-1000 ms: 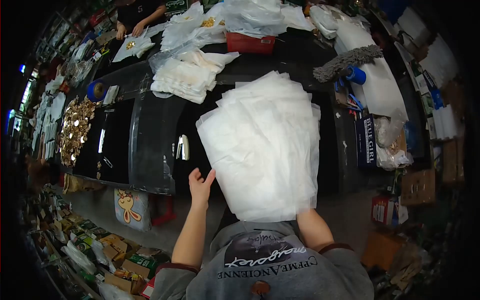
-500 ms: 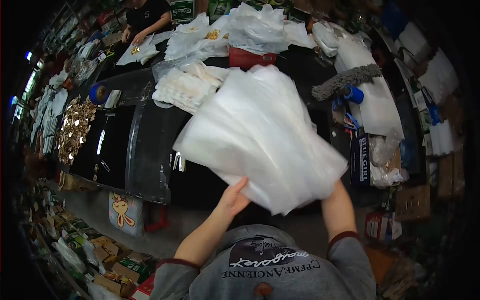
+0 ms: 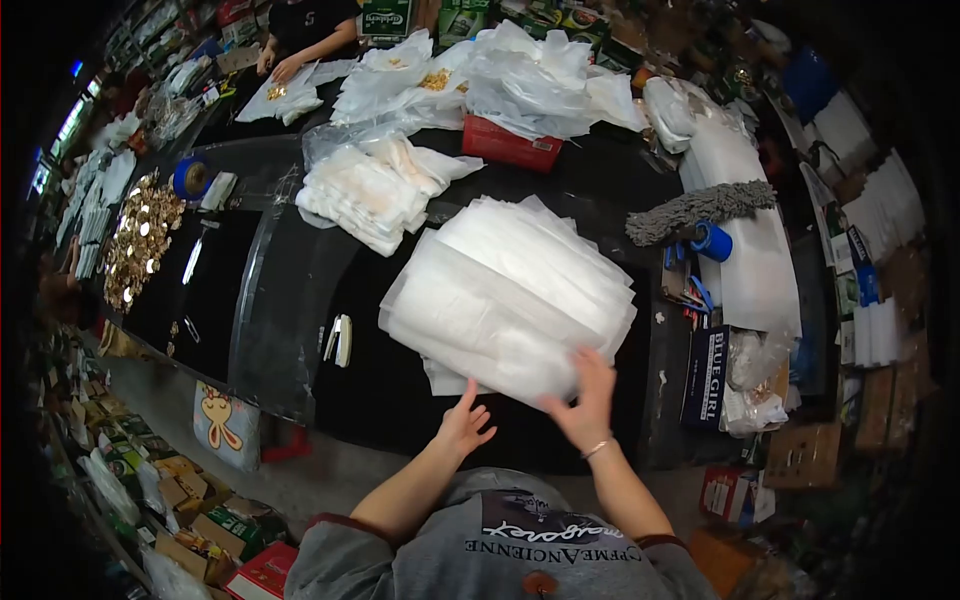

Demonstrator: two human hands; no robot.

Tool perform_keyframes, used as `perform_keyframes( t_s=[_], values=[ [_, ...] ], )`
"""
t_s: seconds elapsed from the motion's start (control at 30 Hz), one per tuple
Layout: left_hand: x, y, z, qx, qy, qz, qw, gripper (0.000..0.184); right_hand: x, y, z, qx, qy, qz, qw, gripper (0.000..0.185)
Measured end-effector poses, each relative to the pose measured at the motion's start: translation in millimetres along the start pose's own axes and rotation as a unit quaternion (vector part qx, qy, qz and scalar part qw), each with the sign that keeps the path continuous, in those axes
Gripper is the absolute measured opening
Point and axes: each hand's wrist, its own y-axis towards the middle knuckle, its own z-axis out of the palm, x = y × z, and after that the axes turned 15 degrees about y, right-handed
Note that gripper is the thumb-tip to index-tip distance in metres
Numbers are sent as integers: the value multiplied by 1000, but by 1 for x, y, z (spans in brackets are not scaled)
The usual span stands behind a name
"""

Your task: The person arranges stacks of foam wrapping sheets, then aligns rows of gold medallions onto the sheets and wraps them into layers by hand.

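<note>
Before us stretches a wide black table [image 3: 290, 260], and on its near middle part we see the stack of white sheets [image 3: 510, 295], lying flat with its edges not aligned. Just beyond it, toward the left, rests a smaller pile of folded white material [image 3: 370, 190]. Farther left we notice a heap of gold pieces [image 3: 142, 240]. Our right hand [image 3: 588, 400] is at the near right edge of the stack, but it is blurred, so we cannot tell whether it grips. Our left hand [image 3: 466, 422] is released, fingers spread, just beside the near edge. Left of the stack lies a pale stapler [image 3: 343, 341].
</note>
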Motion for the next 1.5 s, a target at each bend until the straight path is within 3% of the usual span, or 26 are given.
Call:
perform_keyframes(
  t_s=[0.07,0.13,0.23,0.33,0.43,0.6,0.7,0.73,0.8,0.93,1.07,1.17,1.33,1.5],
  values=[
    [-7,21,-11,28,-22,37,999,103,-6,6,22,85,-79,24,993,93],
    [-19,40,-19,82,-23,89,992,91,-22,23,31,134,-124,65,981,97],
    [-68,53,9,41,-8,179,983,75,-36,50,36,168,-167,109,965,95],
    [-126,89,39,35,53,207,976,68,-53,72,36,142,-173,84,971,90],
    [-190,116,87,47,124,271,953,67,-72,96,40,75,-172,121,975,85],
    [-239,173,144,-50,196,348,915,70,-106,144,45,18,-155,123,980,79],
    [-225,152,140,-133,242,421,864,74,-115,148,37,8,-121,120,985,76],
    [-212,170,124,-105,216,462,854,74,-115,146,31,8,-94,116,989,75],
    [-173,149,87,-154,240,492,823,66,-103,137,19,-3,-58,103,993,71],
    [-80,48,-19,-248,356,451,780,45,-69,83,-4,-49,-33,78,995,56],
    [11,-13,-101,-291,340,396,802,22,-25,18,6,-68,71,148,984,34],
    [51,-23,-126,-278,345,321,837,24,-27,-23,28,46,235,222,945,24],
    [74,-39,-144,-202,384,331,838,35,-16,-56,80,190,260,244,915,22],
    [88,-69,-198,-221,539,303,754,47,3,-94,121,246,214,226,918,22]
  ],
)
